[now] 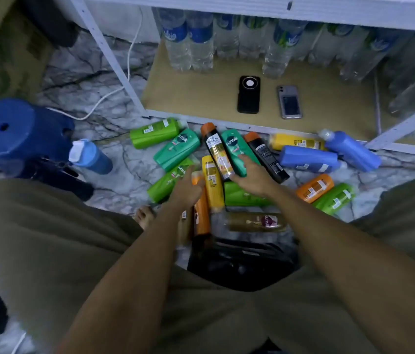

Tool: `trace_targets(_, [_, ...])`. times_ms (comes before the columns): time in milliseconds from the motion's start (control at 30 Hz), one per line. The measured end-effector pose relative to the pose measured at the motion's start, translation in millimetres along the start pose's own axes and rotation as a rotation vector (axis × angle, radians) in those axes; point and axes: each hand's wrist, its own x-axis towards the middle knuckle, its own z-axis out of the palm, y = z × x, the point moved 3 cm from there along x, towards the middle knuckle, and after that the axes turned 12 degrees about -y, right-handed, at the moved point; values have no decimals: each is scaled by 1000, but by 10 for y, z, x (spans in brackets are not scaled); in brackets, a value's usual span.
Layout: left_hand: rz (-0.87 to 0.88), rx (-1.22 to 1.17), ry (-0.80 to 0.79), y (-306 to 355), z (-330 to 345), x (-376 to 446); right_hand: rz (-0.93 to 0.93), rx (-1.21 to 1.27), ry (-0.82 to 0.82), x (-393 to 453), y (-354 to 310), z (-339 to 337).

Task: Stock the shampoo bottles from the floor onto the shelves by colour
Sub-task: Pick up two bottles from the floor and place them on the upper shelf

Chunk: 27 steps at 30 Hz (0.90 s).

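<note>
Dim, bluish cast, soft focus, motion blur, wide-angle bending at edges

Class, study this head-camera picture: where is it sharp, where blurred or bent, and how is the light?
Head view: sharpest on the teal Sunsilk bottle and two phones; left hand motion-smeared, right hand clearer; water bottles soften and darken rightward; shelf post leans with wide-angle bend; light dim and even, no glare; olive-clad legs near the lens are soft.

Left hand point(187, 191) and right hand point(253, 178) reach down, fingers extended.
</note>
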Motion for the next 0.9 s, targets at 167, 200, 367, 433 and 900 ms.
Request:
trace_targets(167, [-71,-8,-13,-382,105,77,-6,-33,-61,391,-83,24])
trace_targets(200, [-94,-14,-28,-445,152,109,6,-42,-71,476,-77,35])
trace_targets(367, [-110,-7,-46,-591,309,376,66,-70,-91,912,-22,104])
trace_targets(433, [-126,-37,-39,-600,348,436,71,-97,-108,1030,-22,151])
trace_targets(900, [-181,-301,42,-717,540,677,159,-306,47,1548,108,291])
